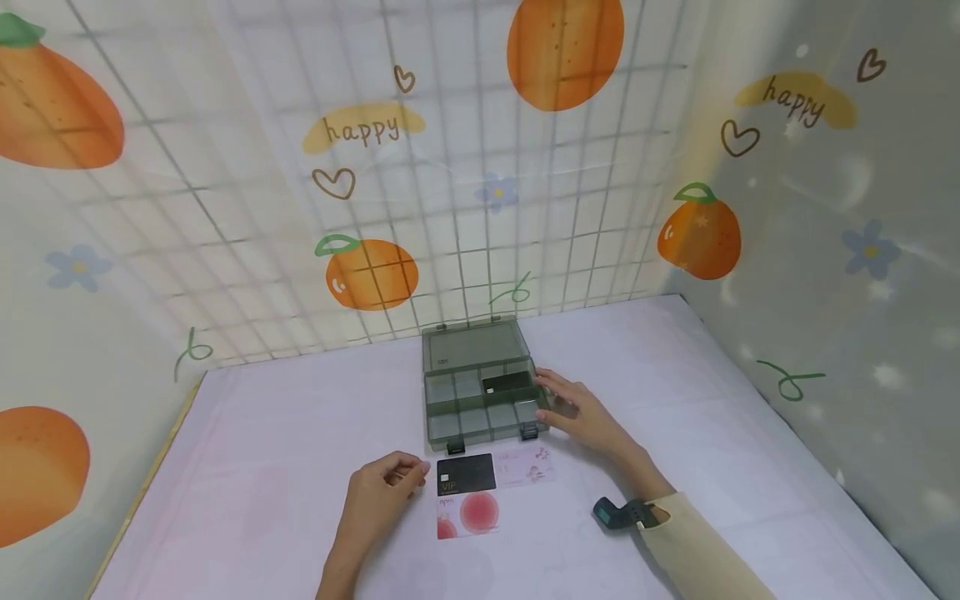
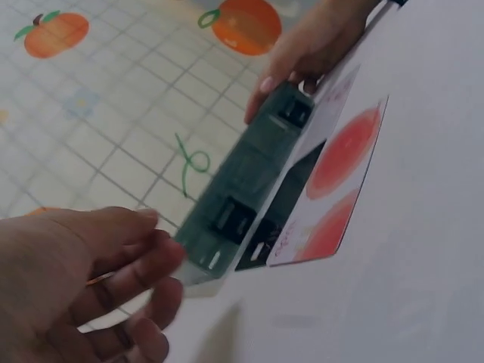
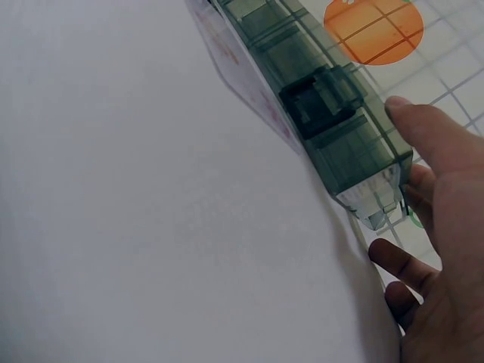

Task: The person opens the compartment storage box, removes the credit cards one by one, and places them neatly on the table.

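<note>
A translucent green compartment box lies on the table with its lid folded back. A black card sits in its back row of compartments, on the right. In front of the box lie a black VIP card, a pale pink card and a card with red circles. My right hand is at the box's right side, thumb by the front corner and fingers farther back. Beside the VIP card, my left hand rests with loosely curled fingers, holding nothing.
A white cloth covers the table. Behind it stands a wire grid under a sheet printed with oranges, hearts and flowers. A black strap device is on the right wrist, over a beige sleeve.
</note>
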`<control>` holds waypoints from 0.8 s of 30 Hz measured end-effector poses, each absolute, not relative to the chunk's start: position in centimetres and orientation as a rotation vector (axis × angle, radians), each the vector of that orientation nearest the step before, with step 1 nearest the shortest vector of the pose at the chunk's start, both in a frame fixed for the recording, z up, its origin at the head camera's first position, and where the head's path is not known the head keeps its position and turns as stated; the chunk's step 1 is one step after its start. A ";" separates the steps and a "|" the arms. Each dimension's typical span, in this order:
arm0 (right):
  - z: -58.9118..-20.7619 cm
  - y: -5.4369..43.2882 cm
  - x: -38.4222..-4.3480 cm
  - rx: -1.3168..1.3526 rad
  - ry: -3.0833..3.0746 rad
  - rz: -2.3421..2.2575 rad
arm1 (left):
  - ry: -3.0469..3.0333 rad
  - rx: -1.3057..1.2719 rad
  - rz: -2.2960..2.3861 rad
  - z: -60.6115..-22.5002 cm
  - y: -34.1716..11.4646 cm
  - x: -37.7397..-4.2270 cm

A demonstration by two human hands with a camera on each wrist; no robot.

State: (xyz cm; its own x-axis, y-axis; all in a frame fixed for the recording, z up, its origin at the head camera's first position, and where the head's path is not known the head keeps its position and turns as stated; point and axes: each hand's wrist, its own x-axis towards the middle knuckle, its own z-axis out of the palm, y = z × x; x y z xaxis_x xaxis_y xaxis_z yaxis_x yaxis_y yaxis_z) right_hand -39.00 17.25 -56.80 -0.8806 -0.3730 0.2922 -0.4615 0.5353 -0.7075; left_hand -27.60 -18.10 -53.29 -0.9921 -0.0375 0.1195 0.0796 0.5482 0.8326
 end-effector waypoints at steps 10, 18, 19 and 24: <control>-57.1 17.4 -39.1 0.748 -2.650 1.245 | -2.533 -0.034 -1.536 -53.6 -16.9 -29.8; -56.8 17.5 -39.1 0.776 -2.634 1.268 | -2.546 -0.149 -1.417 -51.4 -15.0 -32.9; -56.8 17.4 -39.1 0.778 -2.633 1.266 | -2.548 -0.187 -1.397 -51.1 -14.7 -33.4; -56.8 17.5 -39.0 0.798 -2.624 1.253 | -2.607 -0.350 -1.266 -50.0 -12.9 -35.8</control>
